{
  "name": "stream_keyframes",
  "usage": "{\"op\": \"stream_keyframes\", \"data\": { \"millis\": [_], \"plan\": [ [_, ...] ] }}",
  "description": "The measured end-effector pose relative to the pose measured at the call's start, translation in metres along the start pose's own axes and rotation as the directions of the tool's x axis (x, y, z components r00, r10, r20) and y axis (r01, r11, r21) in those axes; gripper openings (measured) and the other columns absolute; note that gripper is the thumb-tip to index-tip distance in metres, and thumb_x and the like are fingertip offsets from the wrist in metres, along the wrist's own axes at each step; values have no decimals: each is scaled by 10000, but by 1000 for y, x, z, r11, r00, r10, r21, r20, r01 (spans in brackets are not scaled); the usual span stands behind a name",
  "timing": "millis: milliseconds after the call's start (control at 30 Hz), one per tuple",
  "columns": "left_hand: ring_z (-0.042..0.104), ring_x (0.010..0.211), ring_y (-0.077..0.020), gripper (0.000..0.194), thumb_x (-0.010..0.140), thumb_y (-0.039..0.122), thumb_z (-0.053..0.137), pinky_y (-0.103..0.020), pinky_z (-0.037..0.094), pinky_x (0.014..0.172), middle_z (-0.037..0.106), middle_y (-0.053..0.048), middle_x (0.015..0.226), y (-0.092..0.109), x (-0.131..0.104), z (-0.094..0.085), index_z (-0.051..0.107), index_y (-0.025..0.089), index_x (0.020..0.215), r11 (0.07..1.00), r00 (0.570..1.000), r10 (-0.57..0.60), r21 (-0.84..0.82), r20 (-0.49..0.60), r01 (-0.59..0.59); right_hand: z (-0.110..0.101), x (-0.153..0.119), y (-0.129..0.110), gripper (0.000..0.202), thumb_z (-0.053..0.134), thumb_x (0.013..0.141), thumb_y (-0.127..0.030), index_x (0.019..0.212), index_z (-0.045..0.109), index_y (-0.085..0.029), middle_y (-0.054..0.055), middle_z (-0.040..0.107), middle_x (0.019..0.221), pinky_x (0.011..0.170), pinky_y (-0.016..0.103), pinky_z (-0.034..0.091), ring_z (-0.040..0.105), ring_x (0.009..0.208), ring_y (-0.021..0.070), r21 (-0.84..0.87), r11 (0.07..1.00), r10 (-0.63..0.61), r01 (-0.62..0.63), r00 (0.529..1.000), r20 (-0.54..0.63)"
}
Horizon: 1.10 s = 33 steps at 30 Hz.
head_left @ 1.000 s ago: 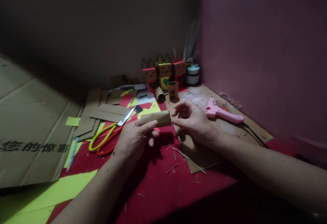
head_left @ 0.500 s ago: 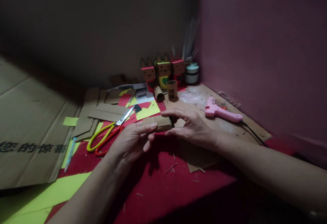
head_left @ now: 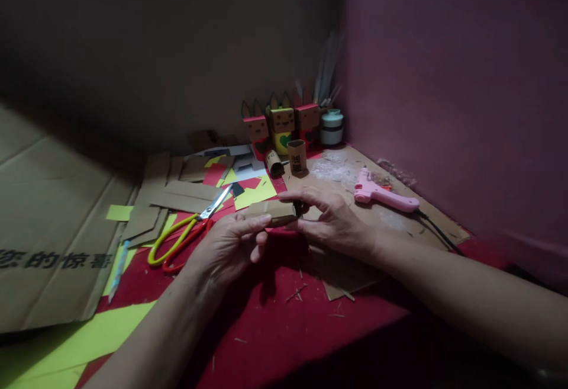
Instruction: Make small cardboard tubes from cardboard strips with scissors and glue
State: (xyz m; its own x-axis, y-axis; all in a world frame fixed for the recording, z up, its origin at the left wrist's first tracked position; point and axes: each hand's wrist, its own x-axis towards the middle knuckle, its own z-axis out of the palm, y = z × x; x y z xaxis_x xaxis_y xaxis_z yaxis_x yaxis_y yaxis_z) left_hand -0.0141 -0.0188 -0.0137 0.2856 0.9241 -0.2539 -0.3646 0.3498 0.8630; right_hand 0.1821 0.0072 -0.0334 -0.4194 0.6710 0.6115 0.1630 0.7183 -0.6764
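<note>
Hands first, head view (only one): both are up over the bench (head_left: 284,324), facing each other w/ a small folded cardboard tube (head_left: 270,206) btwn them. L hand (head_left: 224,244) has the tube's L part, thumb laid along the near side, other fingers curled under or behind, so it's closed on it; exact far-side grip is hidden. R hand (head_left: 331,220) is approx half open, index reaching over the top/far edge, thumb low by the near edge, so the two straddle the R end. Can't tell if they actually press on it or just sit v. close. Key relation: tube's long axis runs L–R across the body, approx level, L end in the L hand, dark R end pointing into the gap btwn R thumb & index. So R hand is the nearer one to that end; L hand is well clear of it. Tube is held above the bench, not resting on it. Round abt: scissors (head_left: 206,214) lie just L of the L hand, blades pointing away; flat cardboard (head_left: 348,279) lies below the R hand; pink glue gun (head_left: 386,195) is off to the R, apart from both hands. Beyond the hands, one short tube (head_left: 297,157) stands upright, another tube (head_left: 275,165) lies on its side next to it.
</note>
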Motion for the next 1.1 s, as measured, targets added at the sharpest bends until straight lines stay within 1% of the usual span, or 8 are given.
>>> {"op": "stream_keyframes", "data": {
  "millis": [100,233,400,633,767,900,1000,1100],
  "plan": [
    [484,402,-43,260,706,48,685,-118,405,342,624,-37,627,0,0,0,706,41,965,1000,1000,0,-24,-24,0,0,-1,0,441,736,779,-236,1204,617,-236,57,673,1093,877,353,502,618,984,198,39,999,-2,0,999,52],
    [533,454,-48,256,728,-15,616,-108,440,371,705,-102,833,-1,1,1,705,85,947,993,1000,-17,-117,-18,15,3,-2,-1,353,729,766,-203,1113,665,-224,32,686,984,789,309,514,632,863,170,55,995,82,-82,997,-5],
    [460,394,7,206,747,-68,562,-51,440,395,692,-71,794,-4,3,4,677,79,832,959,999,3,-282,-49,-17,9,0,-2,259,727,764,-208,1020,689,-197,10,687,901,777,291,516,641,835,155,202,964,191,-172,979,-76],
    [501,436,-16,213,803,-35,548,-77,472,409,687,-79,856,-5,2,6,663,67,951,955,999,-3,-295,-52,-13,7,-1,-1,304,695,773,-159,1072,668,-206,22,687,963,823,303,512,638,877,160,107,989,118,-107,988,-103],
    [478,412,-4,211,830,-44,501,-69,447,394,681,-77,843,-2,0,8,642,72,935,945,999,-17,-328,-51,-1,10,-1,6,562,703,758,-126,1287,540,-225,27,661,1034,853,303,509,633,926,158,198,977,94,-76,992,-79],
    [447,376,-9,217,871,-29,425,-91,448,388,650,-56,739,-3,-3,11,620,54,918,930,998,-54,-366,-12,46,14,-1,8,819,806,690,-184,1400,406,-263,62,614,1218,926,353,498,615,1085,200,375,923,84,-89,996,29],
    [462,383,-24,184,863,-17,446,-112,483,425,592,-20,645,-6,-3,11,613,52,899,935,998,-61,-352,-10,53,12,-1,1,646,792,724,-227,1302,506,-263,44,642,1166,940,383,496,629,1058,201,387,916,85,-104,994,66],
    [547,469,-63,115,869,84,546,-145,489,417,617,-45,738,-7,-2,9,612,68,962,976,998,-57,-209,-1,56,8,1,-8,368,739,778,-227,1114,588,-232,9,661,985,901,365,508,638,950,175,315,947,68,-58,998,-19]
  ]
}}
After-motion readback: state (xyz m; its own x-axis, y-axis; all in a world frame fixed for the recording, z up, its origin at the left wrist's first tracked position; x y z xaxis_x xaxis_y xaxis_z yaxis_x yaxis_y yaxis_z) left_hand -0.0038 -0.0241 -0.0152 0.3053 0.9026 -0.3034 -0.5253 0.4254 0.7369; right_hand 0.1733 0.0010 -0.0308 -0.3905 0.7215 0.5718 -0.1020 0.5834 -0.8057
